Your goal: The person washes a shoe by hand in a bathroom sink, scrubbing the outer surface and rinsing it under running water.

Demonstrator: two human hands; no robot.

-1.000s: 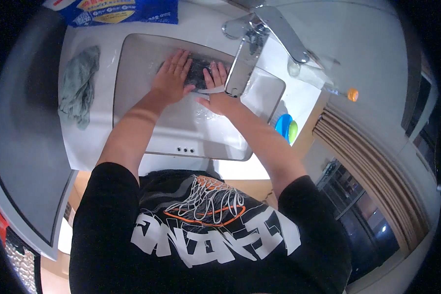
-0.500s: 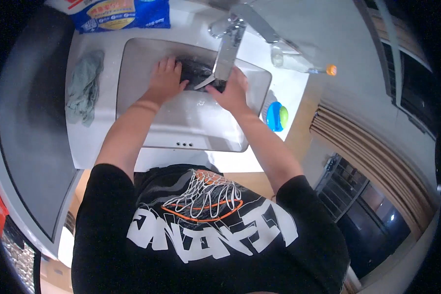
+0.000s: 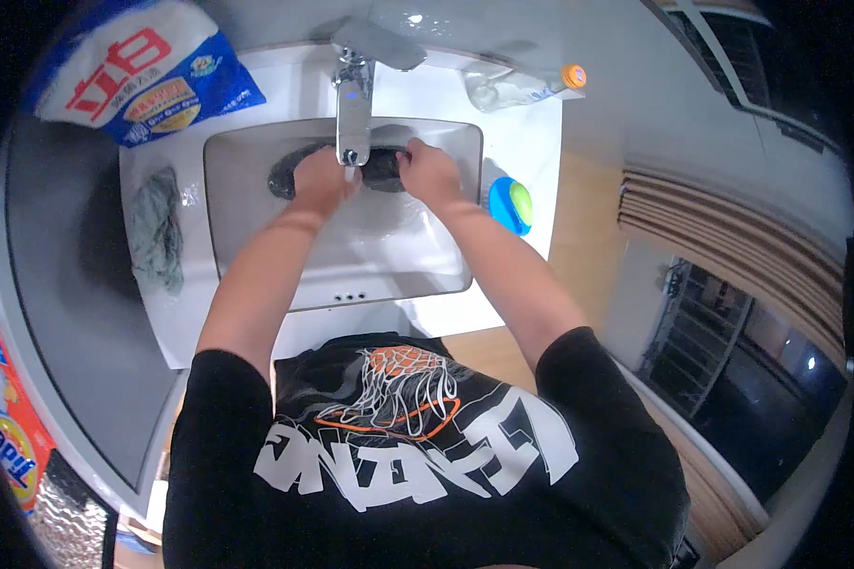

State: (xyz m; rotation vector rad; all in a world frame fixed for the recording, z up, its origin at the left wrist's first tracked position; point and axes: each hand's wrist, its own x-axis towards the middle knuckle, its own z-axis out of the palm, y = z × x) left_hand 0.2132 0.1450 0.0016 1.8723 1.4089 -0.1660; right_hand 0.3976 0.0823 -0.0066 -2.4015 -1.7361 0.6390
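On your left lie a detergent bag [image 3: 175, 85] and a grey-green rag [image 3: 156, 228]; on your right, an orange-capped bottle [image 3: 507, 91] and a scrub brush [image 3: 509, 205].

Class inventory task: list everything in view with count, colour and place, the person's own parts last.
sink: one, white, centre
tap: one, chrome, over sink
soft item: one, dark, in sink
countertop: one, white, around sink
bag: one, blue and white, far left
rumpled cloth: one, grey-green, left
bottle: one, clear, far right
rounded object: one, blue and green, right
pack: one, orange-red, lower left
blind: one, brown, right
T-shirt: one, black, printed, bottom
left hand: one, bare, on soft item
right hand: one, bare, on soft item
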